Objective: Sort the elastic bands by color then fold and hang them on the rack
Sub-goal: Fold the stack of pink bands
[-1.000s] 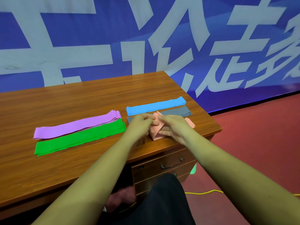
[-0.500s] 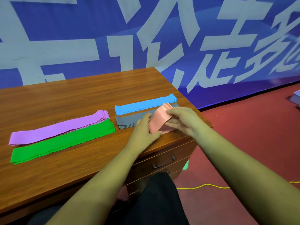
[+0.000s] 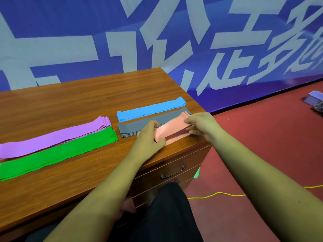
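2 hands fold the pink band (image 3: 174, 128) at the counter's (image 3: 70, 102) near right corner, beside the grey stack (image 3: 132, 128). The left hand (image 3: 148, 138) grips its looped end; the right hand (image 3: 203, 125) pinches the other. The next move likely calls for squaring the fold. No rack shows.

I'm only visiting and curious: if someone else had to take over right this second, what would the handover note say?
Left hand: grips the pink bands at their folded left end.
Right hand: pinches their right end, near the corner of the desk.
Other piles lie flat on the desk: purple bands against green bands, blue bands behind grey bands. The pink ones overlap the grey.
Done: colours sorted into piles.
Left: finish the pink fold, fold the rest and hang them all. No rack is in view.
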Demonstrator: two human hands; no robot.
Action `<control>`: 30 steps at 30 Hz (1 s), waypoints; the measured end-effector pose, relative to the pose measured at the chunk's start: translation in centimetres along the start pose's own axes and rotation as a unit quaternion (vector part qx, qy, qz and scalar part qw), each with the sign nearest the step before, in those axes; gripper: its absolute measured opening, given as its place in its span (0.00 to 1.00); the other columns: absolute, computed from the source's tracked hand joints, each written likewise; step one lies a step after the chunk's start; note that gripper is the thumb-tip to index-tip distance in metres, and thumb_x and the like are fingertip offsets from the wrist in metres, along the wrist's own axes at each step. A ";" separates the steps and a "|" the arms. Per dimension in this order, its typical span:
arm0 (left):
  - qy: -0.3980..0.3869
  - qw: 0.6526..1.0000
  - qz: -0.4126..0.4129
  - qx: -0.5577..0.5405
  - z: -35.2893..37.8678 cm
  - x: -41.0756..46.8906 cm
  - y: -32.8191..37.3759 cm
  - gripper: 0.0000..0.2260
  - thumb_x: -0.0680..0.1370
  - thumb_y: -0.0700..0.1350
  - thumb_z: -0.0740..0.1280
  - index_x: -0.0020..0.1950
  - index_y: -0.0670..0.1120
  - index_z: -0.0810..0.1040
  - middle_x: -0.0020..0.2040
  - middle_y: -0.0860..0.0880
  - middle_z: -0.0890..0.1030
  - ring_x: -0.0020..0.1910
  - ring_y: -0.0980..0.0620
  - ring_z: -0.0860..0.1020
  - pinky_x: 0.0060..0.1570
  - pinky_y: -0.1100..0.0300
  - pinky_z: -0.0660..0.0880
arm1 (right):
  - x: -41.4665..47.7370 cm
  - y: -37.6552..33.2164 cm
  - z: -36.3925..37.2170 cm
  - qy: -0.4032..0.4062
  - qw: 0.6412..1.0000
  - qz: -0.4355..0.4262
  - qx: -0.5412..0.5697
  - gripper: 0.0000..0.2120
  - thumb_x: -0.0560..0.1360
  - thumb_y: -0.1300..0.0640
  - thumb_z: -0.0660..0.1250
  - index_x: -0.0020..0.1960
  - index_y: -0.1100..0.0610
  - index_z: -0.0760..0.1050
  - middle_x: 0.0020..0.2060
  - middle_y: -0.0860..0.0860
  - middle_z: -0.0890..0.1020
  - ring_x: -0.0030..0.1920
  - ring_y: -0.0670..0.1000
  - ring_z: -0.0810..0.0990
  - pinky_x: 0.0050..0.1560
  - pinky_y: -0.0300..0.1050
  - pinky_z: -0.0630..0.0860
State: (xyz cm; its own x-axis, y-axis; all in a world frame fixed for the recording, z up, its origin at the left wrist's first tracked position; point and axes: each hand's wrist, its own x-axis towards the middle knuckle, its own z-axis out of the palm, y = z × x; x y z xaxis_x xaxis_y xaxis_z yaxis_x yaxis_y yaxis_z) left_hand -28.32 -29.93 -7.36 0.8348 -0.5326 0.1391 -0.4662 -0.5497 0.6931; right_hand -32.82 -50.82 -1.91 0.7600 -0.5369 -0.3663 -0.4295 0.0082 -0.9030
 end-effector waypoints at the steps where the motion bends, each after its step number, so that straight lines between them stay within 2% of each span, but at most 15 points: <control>1: -0.006 1.000 0.014 0.012 -0.3 -0.1 -0.1 0.23 0.74 0.51 0.71 0.65 0.52 0.66 0.63 0.51 0.74 0.61 0.51 0.73 0.58 0.55 0.74 | 0.1 0.2 0.1 0.013 0.998 -0.012 -0.052 0.05 0.72 0.61 0.72 0.46 0.62 0.79 0.34 0.56 0.79 0.28 0.49 0.77 0.29 0.41 0.74; 3: -0.022 0.998 0.036 0.046 -0.5 -0.2 -0.4 0.20 0.74 0.52 0.70 0.63 0.54 0.67 0.62 0.53 0.74 0.61 0.52 0.71 0.60 0.55 0.70 | 0.5 0.7 0.5 0.033 0.988 -0.042 -0.143 0.07 0.71 0.59 0.74 0.39 0.60 0.77 0.31 0.54 0.76 0.28 0.50 0.72 0.30 0.42 0.68; 5: -0.029 0.996 0.047 0.073 -0.3 -0.4 -0.7 0.17 0.75 0.53 0.69 0.62 0.55 0.68 0.61 0.54 0.73 0.61 0.52 0.70 0.62 0.54 0.70 | 0.8 1.3 0.8 0.043 0.977 -0.067 -0.200 0.10 0.71 0.58 0.75 0.36 0.58 0.75 0.32 0.54 0.76 0.33 0.51 0.73 0.34 0.45 0.70; 9: -0.017 0.994 0.046 0.095 0.5 -0.9 -1.1 0.18 0.76 0.56 0.68 0.64 0.55 0.69 0.62 0.54 0.72 0.63 0.53 0.68 0.62 0.56 0.70 | 1.6 2.4 1.0 0.056 0.961 -0.093 -0.254 0.06 0.70 0.58 0.76 0.40 0.55 0.78 0.43 0.51 0.82 0.46 0.52 0.79 0.47 0.49 0.77; 11: 0.000 0.993 0.047 0.110 0.9 -1.0 -1.2 0.19 0.76 0.56 0.68 0.65 0.55 0.70 0.63 0.54 0.72 0.64 0.54 0.67 0.61 0.59 0.68 | 1.7 3.0 0.8 0.072 0.957 -0.113 -0.258 0.06 0.71 0.57 0.75 0.42 0.53 0.78 0.47 0.51 0.82 0.49 0.52 0.79 0.51 0.51 0.78; 13: 0.012 0.993 0.046 0.110 1.2 -1.1 -1.3 0.18 0.77 0.55 0.67 0.66 0.55 0.70 0.63 0.54 0.72 0.64 0.54 0.67 0.60 0.62 0.65 | 1.5 3.6 0.7 0.089 0.951 -0.150 -0.256 0.08 0.71 0.57 0.75 0.46 0.53 0.77 0.48 0.49 0.81 0.50 0.50 0.78 0.49 0.49 0.78; 15: 0.021 0.993 0.048 0.106 1.3 -1.2 -1.5 0.17 0.77 0.55 0.67 0.65 0.54 0.72 0.61 0.54 0.72 0.63 0.54 0.68 0.59 0.63 0.65 | 1.1 4.2 0.8 0.097 0.943 -0.186 -0.259 0.10 0.72 0.57 0.73 0.51 0.53 0.76 0.48 0.48 0.79 0.49 0.49 0.77 0.44 0.41 0.75; 18: 0.035 0.995 0.055 0.082 1.0 -1.3 -1.5 0.14 0.78 0.53 0.67 0.62 0.51 0.75 0.58 0.54 0.72 0.62 0.55 0.68 0.61 0.62 0.68 | 0.7 4.8 1.3 0.109 0.928 -0.207 -0.290 0.07 0.74 0.56 0.70 0.50 0.53 0.76 0.45 0.48 0.79 0.46 0.48 0.78 0.36 0.38 0.69; 21: 0.036 0.994 0.072 0.077 0.4 -1.2 -1.6 0.14 0.78 0.52 0.68 0.61 0.50 0.75 0.58 0.54 0.71 0.61 0.57 0.68 0.61 0.64 0.68 | 0.8 5.0 1.7 0.118 0.927 -0.204 -0.292 0.04 0.74 0.55 0.68 0.49 0.53 0.76 0.44 0.48 0.80 0.45 0.49 0.78 0.37 0.42 0.72; 24: 0.018 0.993 0.071 0.092 0.4 -1.1 -1.9 0.15 0.78 0.53 0.67 0.62 0.51 0.74 0.59 0.54 0.70 0.62 0.57 0.67 0.60 0.66 0.67 | 0.9 5.2 1.7 0.122 0.932 -0.199 -0.278 0.04 0.76 0.56 0.67 0.50 0.53 0.77 0.45 0.49 0.80 0.46 0.49 0.78 0.35 0.39 0.70; 26: 0.012 0.993 0.060 0.097 0.4 -1.1 -1.9 0.15 0.78 0.54 0.67 0.63 0.51 0.75 0.60 0.54 0.71 0.63 0.57 0.68 0.60 0.65 0.68 | 1.0 5.3 1.8 0.134 0.930 -0.198 -0.279 0.04 0.76 0.57 0.66 0.50 0.54 0.77 0.47 0.51 0.78 0.46 0.49 0.77 0.37 0.39 0.70; 28: 0.013 0.993 0.055 0.100 0.5 -1.1 -1.9 0.15 0.78 0.54 0.67 0.63 0.52 0.75 0.61 0.54 0.70 0.63 0.57 0.67 0.61 0.63 0.69 | 1.0 5.4 2.0 0.155 0.921 -0.206 -0.293 0.07 0.76 0.57 0.67 0.54 0.55 0.76 0.52 0.51 0.75 0.46 0.49 0.76 0.42 0.40 0.72; 30: 0.020 0.993 0.047 0.102 0.5 -1.3 -1.9 0.16 0.78 0.55 0.67 0.63 0.52 0.76 0.62 0.53 0.69 0.64 0.56 0.66 0.61 0.63 0.69 | 1.0 5.6 2.2 0.157 0.914 -0.217 -0.303 0.10 0.77 0.57 0.68 0.57 0.53 0.75 0.53 0.50 0.74 0.46 0.48 0.76 0.42 0.38 0.71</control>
State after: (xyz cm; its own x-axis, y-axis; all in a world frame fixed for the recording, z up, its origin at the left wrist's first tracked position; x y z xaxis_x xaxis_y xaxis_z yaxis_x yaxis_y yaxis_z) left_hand -28.65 -28.56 -9.17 0.7935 -0.5645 0.2275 -0.5895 -0.6198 0.5180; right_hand -33.41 -49.44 -7.78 0.7861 -0.5953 0.1664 -0.3841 -0.6813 -0.6231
